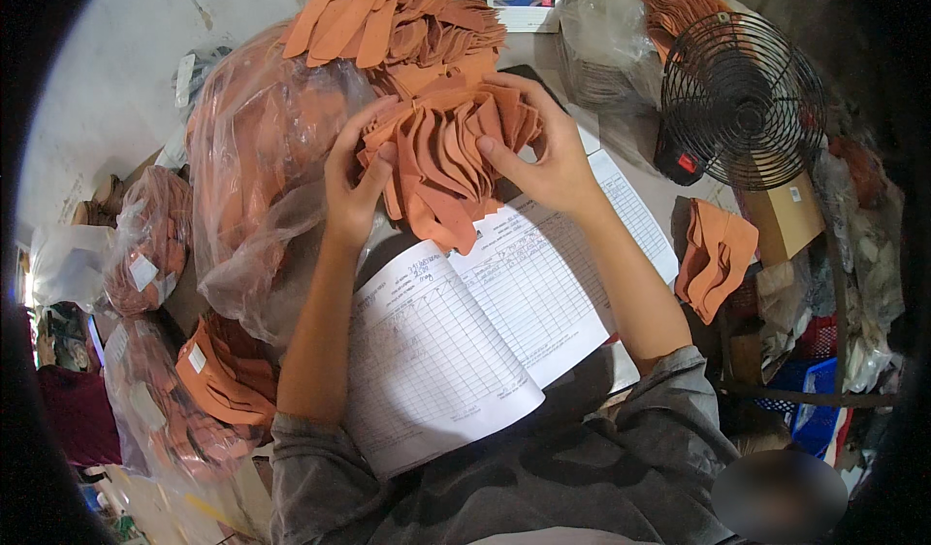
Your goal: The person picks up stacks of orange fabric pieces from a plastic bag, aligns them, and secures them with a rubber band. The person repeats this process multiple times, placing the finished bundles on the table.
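- Behind everything, a pale wall (145, 31) fills your upper left, its corner lost in the dark fisheye rim.
- Your grey tabletop (661, 196) shows only in patches between the goods covering it.
- On your left, a large clear plastic bag (262, 147) holds orange pieces; its creased film blurs their outlines.
- Your open ledger (436, 361) lies nearest you, its top hidden beneath the work, your right forearm covering part of the right page; the handwriting is too small to read.
- At right, a black wire-cage fan (742, 99) partly blocks another orange stack (679, 12).
- Beyond your hands, a pile of orange cutouts (388, 21) is cut off by the top edge.
- You hold the fanned bundle (451, 162) over the ledger's top edge, between both hands.
- Your right hand (543, 157) is curved wide round its right side, thumb on the near face.
- Your left hand (361, 162) grips the left side; its fingertips are hidden behind.
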Tool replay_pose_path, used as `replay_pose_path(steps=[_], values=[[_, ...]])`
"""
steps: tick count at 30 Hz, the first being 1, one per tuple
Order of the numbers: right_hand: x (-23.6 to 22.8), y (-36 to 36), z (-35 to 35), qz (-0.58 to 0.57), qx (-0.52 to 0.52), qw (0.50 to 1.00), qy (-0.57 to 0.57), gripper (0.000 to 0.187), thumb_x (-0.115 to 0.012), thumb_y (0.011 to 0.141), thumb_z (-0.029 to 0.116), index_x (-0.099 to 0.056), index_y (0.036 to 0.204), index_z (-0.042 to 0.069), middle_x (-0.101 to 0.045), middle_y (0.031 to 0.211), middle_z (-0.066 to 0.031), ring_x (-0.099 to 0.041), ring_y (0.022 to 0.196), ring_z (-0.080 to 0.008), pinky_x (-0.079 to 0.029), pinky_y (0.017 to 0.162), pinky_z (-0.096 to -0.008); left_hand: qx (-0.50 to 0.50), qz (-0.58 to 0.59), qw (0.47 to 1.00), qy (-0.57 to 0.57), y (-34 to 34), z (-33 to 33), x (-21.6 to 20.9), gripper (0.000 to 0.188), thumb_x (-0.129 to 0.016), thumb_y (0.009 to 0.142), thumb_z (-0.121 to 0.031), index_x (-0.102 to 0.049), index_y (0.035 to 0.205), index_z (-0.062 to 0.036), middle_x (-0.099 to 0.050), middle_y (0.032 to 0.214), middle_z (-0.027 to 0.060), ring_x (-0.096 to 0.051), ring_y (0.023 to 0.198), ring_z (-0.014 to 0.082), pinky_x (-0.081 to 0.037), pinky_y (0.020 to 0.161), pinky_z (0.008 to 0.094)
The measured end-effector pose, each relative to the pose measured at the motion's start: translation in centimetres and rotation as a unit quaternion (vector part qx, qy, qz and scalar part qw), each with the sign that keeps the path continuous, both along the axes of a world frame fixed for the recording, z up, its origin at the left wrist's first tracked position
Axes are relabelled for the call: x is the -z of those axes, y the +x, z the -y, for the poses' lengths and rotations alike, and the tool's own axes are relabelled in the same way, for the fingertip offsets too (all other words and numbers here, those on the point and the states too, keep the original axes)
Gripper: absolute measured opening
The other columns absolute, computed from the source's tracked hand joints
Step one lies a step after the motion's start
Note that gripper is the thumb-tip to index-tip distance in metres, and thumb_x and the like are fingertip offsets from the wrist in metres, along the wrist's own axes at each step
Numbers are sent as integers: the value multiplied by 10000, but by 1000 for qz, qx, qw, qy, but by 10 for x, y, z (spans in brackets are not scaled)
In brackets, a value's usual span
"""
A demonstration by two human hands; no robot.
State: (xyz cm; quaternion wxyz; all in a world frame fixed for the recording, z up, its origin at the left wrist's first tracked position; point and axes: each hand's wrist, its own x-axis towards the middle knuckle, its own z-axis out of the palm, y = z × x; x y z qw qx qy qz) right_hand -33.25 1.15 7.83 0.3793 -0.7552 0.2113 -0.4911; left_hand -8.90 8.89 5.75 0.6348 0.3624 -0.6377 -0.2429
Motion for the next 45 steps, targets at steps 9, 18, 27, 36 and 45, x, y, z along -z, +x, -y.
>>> replay_pose_path(steps=[9,18,27,36,45], values=[[-12,4,-26,-89,129,940,-304,1014,-941,725,427,-476,1559,85,-426,1556,-231,-457,1413,-405,-406,1155,-493,-32,100,994,-18,-4,1,-1,879,-875,859,-432,-481,1540,-40,-501,1550,161,-521,1397,276,-378,1201,416],[-3,2,-2,-25,162,944,-287,602,-773,823,64,-569,1390,37,-629,1226,-175,-635,1086,-356,-538,962,-403,-14,64,997,-49,4,1,-2,478,-716,910,-169,-674,1346,24,-625,1454,180,-487,1454,321,-322,1238,452],[-8,1,-11,-44,153,966,-204,502,-763,893,111,-612,1368,49,-664,1155,-127,-648,952,-271,-534,838,-351,-60,88,991,-87,1,1,1,463,-681,931,-115,-665,1368,37,-640,1445,178,-530,1421,317,-339,1226,433],[-20,2,-23,-7,201,918,-343,568,-613,824,8,-631,1389,56,-594,1415,-185,-583,1234,-372,-447,1090,-463,-80,170,975,-115,-7,-5,-13,525,-772,870,-60,-670,1383,-25,-654,1422,171,-576,1375,315,-422,1172,424],[-19,1,-39,-92,172,914,-355,254,-676,867,146,-793,1093,144,-759,923,14,-607,1065,-257,-235,1198,-536,-82,217,963,-138,-17,-11,-18,572,-830,863,-145,-671,1401,-35,-636,1443,187,-618,1326,338,-466,1134,428]])
